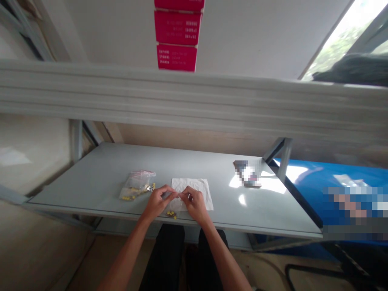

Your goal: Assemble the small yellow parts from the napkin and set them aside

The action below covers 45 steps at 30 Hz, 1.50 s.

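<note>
My left hand (158, 202) and my right hand (195, 204) meet over the front edge of a grey shelf (100, 169). Together they pinch the top of a small clear plastic bag (173, 207) with a few yellow pieces at its bottom. Both hands have their fingers closed on the bag. A white paper sheet (194, 186) lies just behind the hands. To the left rests a larger clear zip bag (137, 185) holding several yellow pieces.
A grey shelf beam (194, 101) runs across the view above the work surface. Pink boxes (177, 36) hang on the wall behind. A blurred dark item (247, 173) lies at the shelf's right end. A blue surface (315, 182) stands to the right.
</note>
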Each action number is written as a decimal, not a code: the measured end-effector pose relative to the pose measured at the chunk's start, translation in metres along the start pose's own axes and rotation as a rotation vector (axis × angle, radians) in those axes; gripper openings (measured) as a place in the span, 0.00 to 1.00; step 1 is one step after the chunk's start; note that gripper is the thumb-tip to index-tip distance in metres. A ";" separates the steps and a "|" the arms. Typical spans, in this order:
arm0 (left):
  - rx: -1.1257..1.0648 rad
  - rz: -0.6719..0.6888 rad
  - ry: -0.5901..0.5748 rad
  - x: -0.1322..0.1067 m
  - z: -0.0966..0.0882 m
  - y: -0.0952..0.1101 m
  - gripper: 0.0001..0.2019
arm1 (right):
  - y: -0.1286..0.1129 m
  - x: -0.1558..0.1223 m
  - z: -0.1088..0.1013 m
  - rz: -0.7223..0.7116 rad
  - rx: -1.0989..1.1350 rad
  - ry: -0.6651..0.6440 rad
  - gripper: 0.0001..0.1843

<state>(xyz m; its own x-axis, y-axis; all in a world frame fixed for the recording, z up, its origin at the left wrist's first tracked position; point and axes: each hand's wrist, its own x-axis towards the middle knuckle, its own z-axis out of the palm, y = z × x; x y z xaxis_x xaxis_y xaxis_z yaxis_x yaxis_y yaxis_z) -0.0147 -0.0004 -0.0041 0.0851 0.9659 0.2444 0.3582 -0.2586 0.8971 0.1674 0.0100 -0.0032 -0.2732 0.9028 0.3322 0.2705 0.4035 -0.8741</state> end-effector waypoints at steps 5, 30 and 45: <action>-0.004 0.025 0.004 -0.001 -0.002 0.000 0.15 | 0.001 0.000 0.001 0.015 0.003 -0.024 0.13; 0.006 -0.023 -0.002 -0.003 0.001 0.001 0.15 | -0.001 -0.001 0.001 -0.097 -0.020 -0.045 0.15; -0.018 -0.047 -0.079 -0.009 -0.023 0.014 0.17 | 0.005 0.000 0.002 -0.023 0.007 -0.049 0.24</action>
<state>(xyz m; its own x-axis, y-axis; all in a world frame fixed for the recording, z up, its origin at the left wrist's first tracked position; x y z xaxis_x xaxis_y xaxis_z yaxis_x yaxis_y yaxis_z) -0.0315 -0.0130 0.0145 0.1422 0.9746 0.1730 0.3469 -0.2127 0.9135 0.1666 0.0120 -0.0080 -0.3246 0.8845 0.3350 0.2566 0.4232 -0.8689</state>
